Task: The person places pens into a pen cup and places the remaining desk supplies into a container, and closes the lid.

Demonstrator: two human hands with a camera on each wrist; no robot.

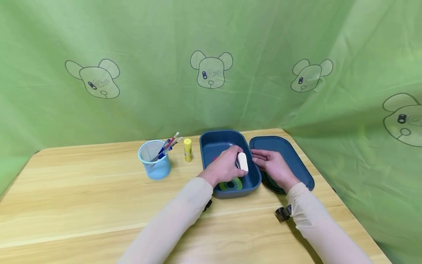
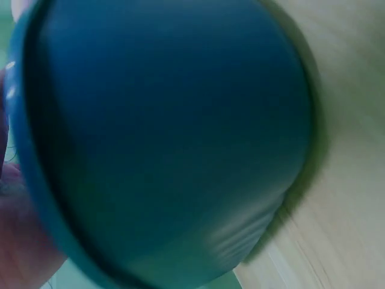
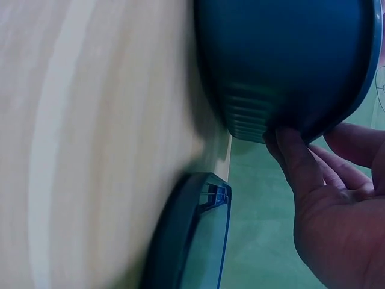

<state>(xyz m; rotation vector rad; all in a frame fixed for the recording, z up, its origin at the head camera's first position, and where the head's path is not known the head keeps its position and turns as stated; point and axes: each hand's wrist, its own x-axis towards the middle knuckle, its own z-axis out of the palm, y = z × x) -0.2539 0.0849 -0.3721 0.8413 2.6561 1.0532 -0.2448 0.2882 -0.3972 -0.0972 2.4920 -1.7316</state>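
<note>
In the head view, my left hand point(image 1: 223, 165) reaches over a dark blue plastic box point(image 1: 206, 145) and holds a white oblong object point(image 1: 242, 162) with a dark side, between thumb and fingers. Its exact kind I cannot tell. A green ring-shaped roll point(image 1: 226, 186) lies in the box under that hand, and a bit of a pinkish-red thing point(image 1: 215, 158) shows beside it. My right hand point(image 1: 275, 165) is at the box's right wall, fingers extended; in the right wrist view its fingertips meet the wall point(image 3: 289, 66) below the rim. The box wall point(image 2: 174, 132) fills most of the left wrist view.
A dark blue lid point(image 1: 291, 161) lies right of the box, partly under my right hand. To the left stand a yellow glue stick point(image 1: 188, 150) and a light blue mesh cup point(image 1: 157, 168) with several pens and pencils. A green curtain point(image 1: 158, 102) hangs behind the wooden table point(image 1: 92, 190).
</note>
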